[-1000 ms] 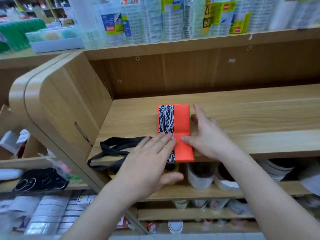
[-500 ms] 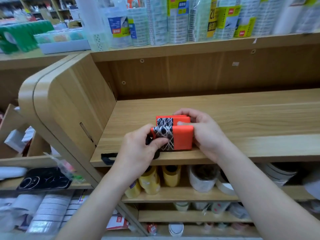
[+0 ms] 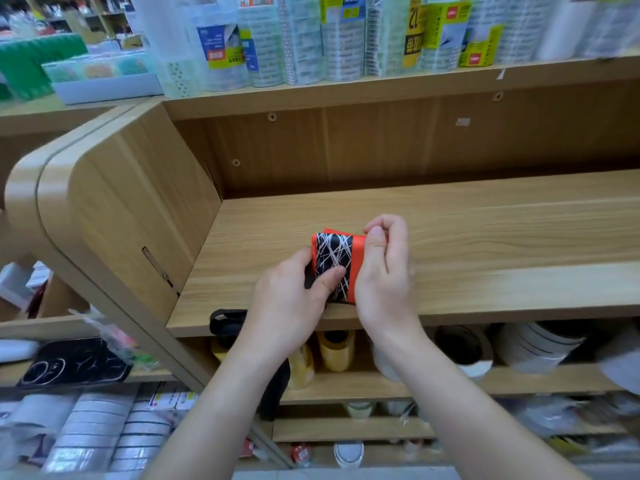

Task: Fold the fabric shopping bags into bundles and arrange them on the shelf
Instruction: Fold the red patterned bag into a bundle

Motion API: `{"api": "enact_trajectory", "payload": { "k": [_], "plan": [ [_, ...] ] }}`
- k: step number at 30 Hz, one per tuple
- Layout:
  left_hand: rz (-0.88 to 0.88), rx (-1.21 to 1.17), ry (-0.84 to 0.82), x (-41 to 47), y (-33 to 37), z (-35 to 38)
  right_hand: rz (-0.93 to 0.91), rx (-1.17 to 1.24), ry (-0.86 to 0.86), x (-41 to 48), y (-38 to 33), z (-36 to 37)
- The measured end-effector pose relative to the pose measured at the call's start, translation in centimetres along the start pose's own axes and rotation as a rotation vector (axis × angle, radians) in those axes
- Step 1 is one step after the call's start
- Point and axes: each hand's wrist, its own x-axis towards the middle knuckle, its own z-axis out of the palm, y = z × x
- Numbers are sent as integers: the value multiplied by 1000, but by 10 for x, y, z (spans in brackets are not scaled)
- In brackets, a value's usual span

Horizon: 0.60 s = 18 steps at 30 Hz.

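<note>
The number "12" was read on a yellow label (image 3: 414,32) of a tape pack (image 3: 440,60) on the far top shelf (image 3: 381,86); other labels (image 3: 216,43) were too blurred.

A shop: wooden shelves (image 3: 485,237) stocked with labelled packs of clear tape rolls (image 3: 301,39) on the far tier, yellow tape rolls (image 3: 336,351) beneath, and a phone case (image 3: 74,363) at left.

We see left hand (image 3: 287,306) and right hand (image 3: 384,282), both bare; bare forearms (image 3: 221,410), slim wrists, short nails (image 3: 377,233).
</note>
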Motion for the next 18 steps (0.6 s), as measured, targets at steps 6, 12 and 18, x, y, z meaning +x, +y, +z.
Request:
{"api": "enact_trajectory", "payload": {
  "k": [6, 12, 18],
  "plan": [
    [100, 89, 114, -10, 1, 12, 10, 10, 34, 9, -1, -2],
    [86, 93, 136, -15, 8, 15, -37, -274, -479, 36, -18, -30],
    [43, 63, 24, -13, 10, 10, -351, -972, -941, 58, -48, -52]
  ]
}}
